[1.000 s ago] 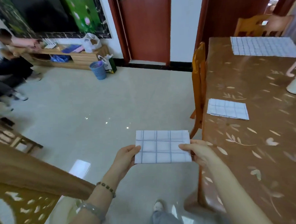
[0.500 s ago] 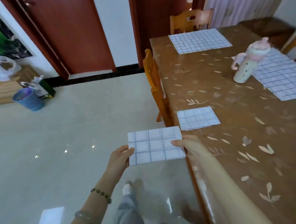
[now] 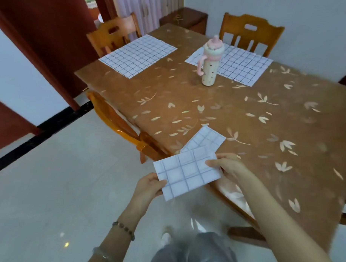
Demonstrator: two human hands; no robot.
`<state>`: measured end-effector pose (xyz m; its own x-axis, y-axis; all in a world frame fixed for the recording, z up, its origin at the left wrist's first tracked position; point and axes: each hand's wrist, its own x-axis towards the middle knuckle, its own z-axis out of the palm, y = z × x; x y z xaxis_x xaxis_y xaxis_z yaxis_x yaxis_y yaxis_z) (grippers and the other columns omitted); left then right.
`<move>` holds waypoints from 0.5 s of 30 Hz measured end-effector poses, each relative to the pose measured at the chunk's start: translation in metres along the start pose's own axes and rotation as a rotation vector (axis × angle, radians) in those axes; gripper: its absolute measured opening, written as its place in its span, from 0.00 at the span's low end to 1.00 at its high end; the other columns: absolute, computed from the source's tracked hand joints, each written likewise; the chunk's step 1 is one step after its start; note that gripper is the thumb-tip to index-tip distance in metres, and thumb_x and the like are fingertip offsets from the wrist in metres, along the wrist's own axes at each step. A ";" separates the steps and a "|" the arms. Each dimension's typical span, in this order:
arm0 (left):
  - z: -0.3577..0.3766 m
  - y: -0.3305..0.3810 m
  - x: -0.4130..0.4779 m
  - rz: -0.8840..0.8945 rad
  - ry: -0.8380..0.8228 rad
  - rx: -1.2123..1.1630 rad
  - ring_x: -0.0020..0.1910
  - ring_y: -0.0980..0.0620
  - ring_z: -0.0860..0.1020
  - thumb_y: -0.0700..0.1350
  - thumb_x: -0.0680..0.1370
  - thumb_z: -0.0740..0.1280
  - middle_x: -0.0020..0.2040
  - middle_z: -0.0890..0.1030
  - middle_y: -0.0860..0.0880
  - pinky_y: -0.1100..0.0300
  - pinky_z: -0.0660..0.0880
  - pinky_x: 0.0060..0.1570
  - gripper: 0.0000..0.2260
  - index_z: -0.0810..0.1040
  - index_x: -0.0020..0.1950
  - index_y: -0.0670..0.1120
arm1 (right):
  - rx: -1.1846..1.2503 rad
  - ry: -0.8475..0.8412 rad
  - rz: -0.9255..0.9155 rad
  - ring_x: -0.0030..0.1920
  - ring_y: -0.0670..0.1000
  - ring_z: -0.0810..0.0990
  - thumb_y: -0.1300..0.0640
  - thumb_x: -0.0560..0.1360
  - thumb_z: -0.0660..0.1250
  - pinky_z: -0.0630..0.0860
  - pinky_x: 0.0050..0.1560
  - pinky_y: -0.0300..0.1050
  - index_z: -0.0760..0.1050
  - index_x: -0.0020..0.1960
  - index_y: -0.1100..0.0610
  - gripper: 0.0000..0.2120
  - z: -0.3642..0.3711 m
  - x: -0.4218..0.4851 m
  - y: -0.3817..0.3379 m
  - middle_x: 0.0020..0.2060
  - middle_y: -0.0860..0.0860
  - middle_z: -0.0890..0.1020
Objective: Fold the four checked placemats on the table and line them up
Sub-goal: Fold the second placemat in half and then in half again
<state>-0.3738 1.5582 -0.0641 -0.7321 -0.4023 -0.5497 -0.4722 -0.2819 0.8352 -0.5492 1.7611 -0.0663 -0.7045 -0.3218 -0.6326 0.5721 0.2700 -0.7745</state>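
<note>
Placement is the step I judge in hand: my left hand [image 3: 148, 187] and right hand [image 3: 227, 165] pinch the held placemat [image 3: 187, 173], folded, just off the table's [image 3: 246, 112] near edge, where next I should square it beside the laid placemat [image 3: 205, 139].

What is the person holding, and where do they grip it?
A folded checked placemat, pinched at both short ends: left hand on one, right hand on the other.

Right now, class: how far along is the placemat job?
Done: one folded placemat lies on the table. In hand: a second folded placemat, pinched between left hand and right hand. Left: the far-left flat placemat and far-right flat placemat to fold, then lining up all four.
</note>
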 end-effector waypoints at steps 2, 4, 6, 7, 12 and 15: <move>0.004 0.005 0.016 -0.001 -0.066 0.046 0.49 0.47 0.83 0.37 0.72 0.72 0.49 0.85 0.46 0.60 0.81 0.42 0.09 0.80 0.52 0.42 | -0.041 0.080 -0.012 0.38 0.52 0.84 0.69 0.67 0.73 0.81 0.39 0.45 0.81 0.45 0.63 0.08 -0.005 0.001 -0.005 0.43 0.57 0.84; 0.015 0.007 0.028 -0.013 -0.136 0.077 0.47 0.51 0.84 0.34 0.74 0.70 0.49 0.85 0.50 0.62 0.80 0.39 0.10 0.79 0.53 0.45 | -0.092 0.144 -0.017 0.39 0.53 0.83 0.68 0.67 0.74 0.81 0.44 0.47 0.81 0.43 0.61 0.06 -0.016 0.002 -0.007 0.41 0.56 0.85; 0.029 0.006 0.039 -0.034 -0.194 0.100 0.44 0.55 0.84 0.36 0.76 0.69 0.50 0.84 0.51 0.64 0.79 0.37 0.10 0.78 0.56 0.46 | -0.130 0.188 -0.007 0.40 0.53 0.83 0.66 0.68 0.73 0.80 0.44 0.47 0.81 0.45 0.62 0.06 -0.029 0.006 -0.007 0.41 0.56 0.85; 0.038 0.003 0.044 -0.053 -0.216 0.093 0.44 0.55 0.84 0.38 0.78 0.68 0.50 0.84 0.51 0.64 0.79 0.37 0.09 0.78 0.56 0.46 | -0.148 0.212 0.000 0.40 0.54 0.83 0.66 0.68 0.73 0.79 0.44 0.47 0.81 0.46 0.63 0.07 -0.037 0.008 -0.007 0.42 0.57 0.85; 0.084 -0.015 0.062 -0.174 -0.304 -0.007 0.46 0.47 0.84 0.42 0.81 0.62 0.47 0.86 0.45 0.53 0.81 0.48 0.08 0.80 0.53 0.44 | -0.250 0.271 0.017 0.38 0.52 0.80 0.67 0.69 0.72 0.77 0.36 0.39 0.81 0.46 0.64 0.06 -0.076 0.021 -0.014 0.38 0.55 0.83; 0.112 -0.032 0.067 -0.254 -0.314 -0.061 0.45 0.46 0.83 0.39 0.80 0.64 0.48 0.84 0.41 0.56 0.81 0.45 0.08 0.80 0.53 0.38 | -0.306 0.247 0.019 0.38 0.51 0.79 0.68 0.68 0.71 0.74 0.30 0.31 0.81 0.43 0.62 0.04 -0.103 0.037 -0.020 0.34 0.52 0.81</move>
<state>-0.4631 1.6377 -0.1261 -0.7149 -0.0305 -0.6985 -0.6340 -0.3928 0.6661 -0.6297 1.8375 -0.0734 -0.7965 -0.0959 -0.5970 0.4603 0.5441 -0.7015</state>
